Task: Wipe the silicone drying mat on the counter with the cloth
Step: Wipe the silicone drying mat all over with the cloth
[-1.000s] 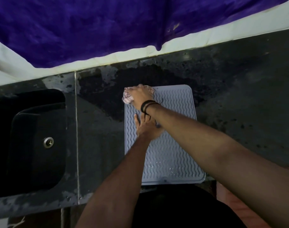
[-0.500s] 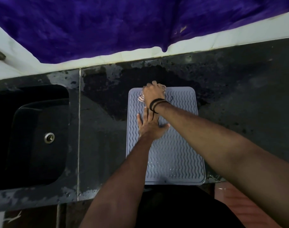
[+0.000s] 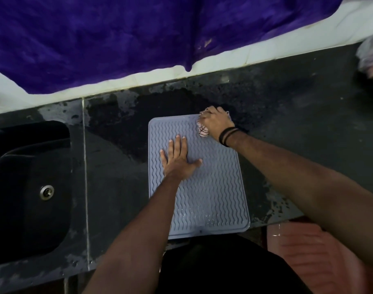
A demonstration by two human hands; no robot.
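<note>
Surface (image 3: pixel 298 115): dark stone, mottled grey and black, with a darker wet-looking patch (image 3: pixel 160 111) toward the rear centre and pale flecks along the near right edge. A thin pale seam (image 3: pixel 85 166) runs front to back, left of centre.

Sink (image 3: pixel 30 187): black basin set into the left end, with a round metal drain (image 3: pixel 46 192) in its floor.

Wall strip (image 3: pixel 234 58): pale cream band along the rear edge.

Purple fabric (image 3: pixel 117 39): deep violet plush material hanging over the upper wall.

Pale bundle (image 3: pixel 370 56): blurred, far right corner; cannot tell what it is.

Floor (image 3: pixel 308 251): reddish-pink, lower right.

Light: dim, uneven.
</note>
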